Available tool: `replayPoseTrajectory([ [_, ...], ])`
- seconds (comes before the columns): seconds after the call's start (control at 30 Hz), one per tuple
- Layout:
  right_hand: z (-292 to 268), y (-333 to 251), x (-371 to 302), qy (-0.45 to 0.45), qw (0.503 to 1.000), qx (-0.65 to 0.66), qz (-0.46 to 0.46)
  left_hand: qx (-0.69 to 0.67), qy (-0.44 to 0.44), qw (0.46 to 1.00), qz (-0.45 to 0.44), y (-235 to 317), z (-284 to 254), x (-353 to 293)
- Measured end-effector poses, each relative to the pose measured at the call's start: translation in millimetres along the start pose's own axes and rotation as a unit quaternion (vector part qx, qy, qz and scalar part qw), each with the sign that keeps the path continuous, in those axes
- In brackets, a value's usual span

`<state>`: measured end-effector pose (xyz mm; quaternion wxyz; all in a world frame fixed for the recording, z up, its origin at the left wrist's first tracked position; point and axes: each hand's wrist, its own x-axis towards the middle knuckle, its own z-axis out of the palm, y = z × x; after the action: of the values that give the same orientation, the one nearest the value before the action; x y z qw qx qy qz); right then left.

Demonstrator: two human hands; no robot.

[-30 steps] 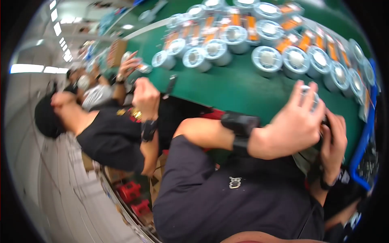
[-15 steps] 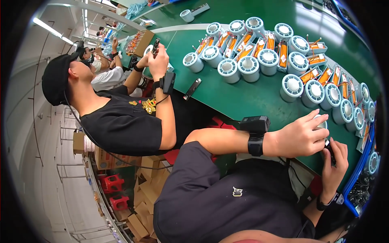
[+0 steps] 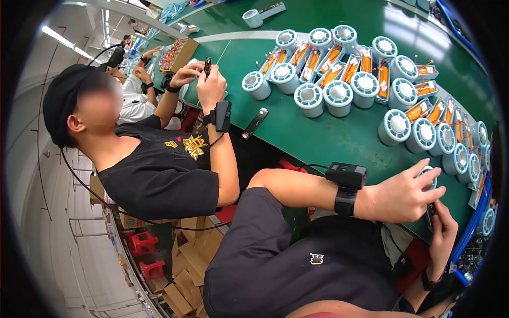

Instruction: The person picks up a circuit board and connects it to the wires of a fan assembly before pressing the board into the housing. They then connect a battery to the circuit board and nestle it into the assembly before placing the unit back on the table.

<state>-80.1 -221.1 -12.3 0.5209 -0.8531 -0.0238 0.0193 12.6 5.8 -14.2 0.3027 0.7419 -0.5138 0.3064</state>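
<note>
My left hand [image 3: 400,195] reaches over the table edge at the right, fingers bent around a light-blue cylindrical unit [image 3: 427,170]; only part of its ribbed round end shows between them. Just below, my right hand [image 3: 444,233] pinches a narrow black part [image 3: 430,215] close under the left palm. Whether that part is joined to the cylinder is hidden by my hands. Beyond them stand similar light-blue cylinders [image 3: 394,127], with trays holding orange-wrapped packs [image 3: 417,110] beside them.
To the left, a co-worker [image 3: 159,159] handles a small black part [image 3: 207,65]. Another black strip [image 3: 255,123] lies at the table edge. A blue-rimmed bin [image 3: 466,265] with dark parts stands at the right. Cartons [image 3: 191,259] and red stools [image 3: 143,243] are below.
My view has shifted slightly. My left hand has turned a little over the cylinder, and my right hand has come closer beneath it. The co-worker's head has turned.
</note>
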Motion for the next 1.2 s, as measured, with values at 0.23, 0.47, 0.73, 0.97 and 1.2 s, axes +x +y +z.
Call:
replayPoseTrajectory([
  [0.23,-1.6,24.1,-10.5,0.012,0.994,0.083,0.065,-0.021,-0.122,0.99,0.068,-17.4,-5.5,9.6],
  [0.47,32.3,48.1,-18.5,0.204,0.926,0.292,-0.124,-0.007,0.014,0.997,0.077,-8.4,-56.2,39.5],
  [0.73,30.6,18.6,-11.0,0.168,0.965,0.165,-0.115,0.185,-0.022,0.97,-0.159,-263.3,-89.3,143.9],
  [0.97,29.9,12.3,-8.3,0.167,0.975,0.108,-0.1,0.319,-0.264,0.839,-0.353,-399.8,-75.8,90.7],
  [1.2,26.7,15.4,-11.4,0.154,0.976,0.124,-0.095,0.539,-0.343,0.683,-0.353,-290.3,-62.8,112.9],
])
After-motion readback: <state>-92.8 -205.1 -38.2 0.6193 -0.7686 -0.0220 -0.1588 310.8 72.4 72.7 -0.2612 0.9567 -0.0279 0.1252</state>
